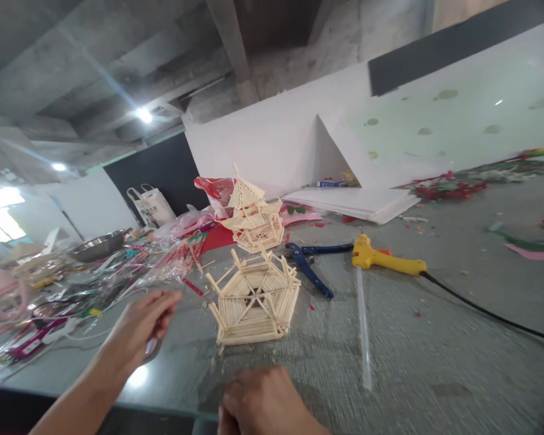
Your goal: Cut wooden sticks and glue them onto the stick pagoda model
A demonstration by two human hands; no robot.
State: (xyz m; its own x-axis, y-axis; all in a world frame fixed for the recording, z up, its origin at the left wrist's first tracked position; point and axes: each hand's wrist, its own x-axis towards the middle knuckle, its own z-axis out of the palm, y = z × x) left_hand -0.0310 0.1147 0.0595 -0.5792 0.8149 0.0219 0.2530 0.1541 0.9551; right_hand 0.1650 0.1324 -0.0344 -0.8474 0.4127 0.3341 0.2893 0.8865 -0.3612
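A shallow eight-sided-looking frame of pale wooden sticks (249, 332), with short posts rising from its rim, lies on the grey table between my hands. To its left is my left hand (152, 320), apart from it, fingers curled together. A small shiny bluish patch shows under those fingers; I cannot tell what it is. My right hand (263, 399) is closed at the table's front edge, just below the frame and slightly blurred. Its fingertips and anything inside are hidden. Behind the frame stands a stick-built pagoda model (254, 226) with a pointed roof.
Blue-handled cutters (310, 272) lie right of the frame. Beside them is a yellow glue gun (385, 257) with a clear glue stick (364, 332) and black cord. White boards (353, 202) are stacked behind. Plastic-wrapped craft pieces and a metal bowl (97, 246) crowd the left.
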